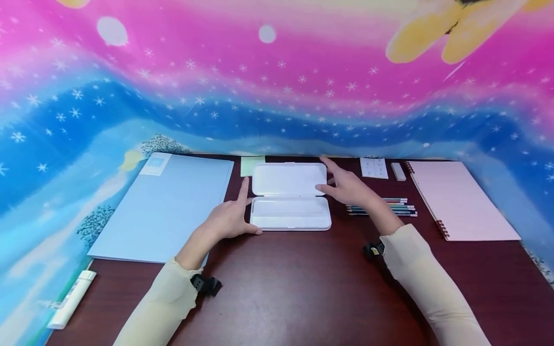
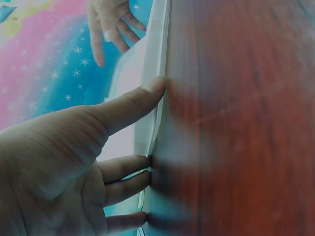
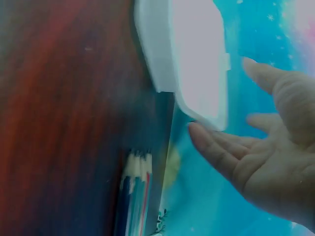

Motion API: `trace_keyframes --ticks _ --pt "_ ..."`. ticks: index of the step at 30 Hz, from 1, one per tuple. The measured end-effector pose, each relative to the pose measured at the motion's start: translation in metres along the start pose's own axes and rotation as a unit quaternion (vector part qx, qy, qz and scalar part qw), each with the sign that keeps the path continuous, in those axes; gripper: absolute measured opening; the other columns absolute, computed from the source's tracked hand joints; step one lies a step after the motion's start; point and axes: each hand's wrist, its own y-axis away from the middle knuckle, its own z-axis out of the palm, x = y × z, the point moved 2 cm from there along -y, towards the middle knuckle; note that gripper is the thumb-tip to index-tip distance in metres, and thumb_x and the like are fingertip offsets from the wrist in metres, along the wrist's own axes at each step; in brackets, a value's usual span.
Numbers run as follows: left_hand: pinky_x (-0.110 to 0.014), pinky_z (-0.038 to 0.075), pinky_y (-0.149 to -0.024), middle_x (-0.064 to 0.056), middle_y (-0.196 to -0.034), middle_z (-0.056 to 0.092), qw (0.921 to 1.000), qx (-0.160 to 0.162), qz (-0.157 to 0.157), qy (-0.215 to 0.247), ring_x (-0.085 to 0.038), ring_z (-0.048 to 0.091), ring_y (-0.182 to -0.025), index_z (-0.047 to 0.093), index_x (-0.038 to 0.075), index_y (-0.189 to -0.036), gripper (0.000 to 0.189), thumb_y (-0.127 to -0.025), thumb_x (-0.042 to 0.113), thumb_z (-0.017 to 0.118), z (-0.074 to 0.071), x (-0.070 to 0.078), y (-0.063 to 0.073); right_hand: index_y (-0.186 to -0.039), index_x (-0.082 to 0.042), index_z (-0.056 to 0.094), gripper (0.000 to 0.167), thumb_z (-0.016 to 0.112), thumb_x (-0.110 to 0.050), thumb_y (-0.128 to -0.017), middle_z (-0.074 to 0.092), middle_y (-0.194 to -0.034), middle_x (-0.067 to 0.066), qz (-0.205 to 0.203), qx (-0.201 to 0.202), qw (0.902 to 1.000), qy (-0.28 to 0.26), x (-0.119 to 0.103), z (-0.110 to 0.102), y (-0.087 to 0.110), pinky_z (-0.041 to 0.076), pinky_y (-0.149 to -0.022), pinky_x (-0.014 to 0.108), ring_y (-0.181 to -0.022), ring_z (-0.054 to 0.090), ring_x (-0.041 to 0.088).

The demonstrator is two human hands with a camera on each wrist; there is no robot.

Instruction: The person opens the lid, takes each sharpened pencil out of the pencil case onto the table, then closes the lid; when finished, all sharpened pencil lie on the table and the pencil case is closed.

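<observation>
A white pencil case (image 1: 291,220) lies opened flat on the table, its lid (image 1: 289,179) raised at the back and its shallow tray in front. My left hand (image 1: 227,218) is at its left end, thumb on the front edge and spread fingers along the side; the left wrist view shows the thumb (image 2: 133,104) against the rim. My right hand (image 1: 348,186) is at the lid's right end with fingers extended; in the right wrist view one fingertip (image 3: 199,132) is close to the lid's corner, contact uncertain. Several pencils (image 1: 402,210) lie under and beside the right forearm.
A light blue folder (image 1: 169,206) lies left, with a white tube (image 1: 72,300) near it. Green sticky notes (image 1: 247,166) are behind the case. At right are a small white card (image 1: 374,168), an eraser (image 1: 398,171) and a pink spiral notebook (image 1: 465,202). A patterned cloth (image 1: 259,96) hangs behind.
</observation>
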Motion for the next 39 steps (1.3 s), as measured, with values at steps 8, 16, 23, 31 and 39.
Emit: trace_keyframes --ticks 8,16,23,31,39 --pt "-0.051 0.049 -0.101 0.004 -0.151 0.054 0.9999 0.009 -0.007 -0.003 -0.035 0.067 -0.116 -0.024 0.008 -0.159 0.149 -0.072 0.054 0.088 -0.001 -0.001 -0.002 -0.15 -0.018 0.051 0.051 0.047 -0.045 -0.107 0.065 -0.133 0.013 -0.023 0.081 0.9939 -0.071 0.005 0.002 0.024 0.058 -0.089 0.049 -0.102 0.073 0.032" --pt "-0.049 0.053 -0.083 -0.013 -0.128 0.069 0.9989 0.014 0.045 -0.006 -0.03 0.069 -0.096 0.024 0.028 -0.157 0.106 -0.075 0.048 0.088 -0.002 -0.003 -0.001 -0.126 -0.029 0.072 0.028 0.067 -0.029 -0.099 0.067 -0.134 0.001 -0.103 0.012 0.9946 -0.009 0.001 0.015 0.051 0.052 -0.099 0.049 -0.123 0.062 0.023" --pt "-0.053 0.052 -0.09 -0.015 -0.135 0.065 0.9983 -0.01 0.054 -0.017 -0.033 0.066 -0.112 0.036 0.033 -0.155 0.093 -0.078 0.053 0.084 0.0 -0.003 -0.001 -0.138 -0.028 0.063 0.049 0.077 -0.027 -0.091 0.048 -0.154 0.01 -0.103 -0.042 0.9903 0.082 -0.006 0.031 0.058 0.047 -0.107 0.051 -0.14 0.05 0.03" --pt "-0.055 0.05 -0.096 -0.01 -0.147 0.058 0.998 -0.023 0.057 -0.013 -0.033 0.063 -0.121 0.037 0.033 -0.156 0.085 -0.086 0.069 0.067 -0.002 -0.003 -0.001 -0.14 -0.03 0.063 0.054 0.08 -0.025 -0.088 0.048 -0.152 0.013 -0.123 -0.023 0.9861 0.109 -0.01 0.033 0.057 0.048 -0.104 0.052 -0.135 0.052 0.031" --pt "-0.056 0.049 -0.099 -0.011 -0.151 0.054 0.9979 -0.028 0.059 -0.006 -0.035 0.062 -0.124 0.036 0.029 -0.157 0.081 -0.09 0.061 0.067 -0.003 -0.002 0.0 -0.136 -0.033 0.065 0.052 0.081 -0.026 -0.088 0.051 -0.148 0.01 -0.113 -0.02 0.9862 0.12 -0.012 0.036 0.054 0.048 -0.105 0.052 -0.136 0.05 0.03"
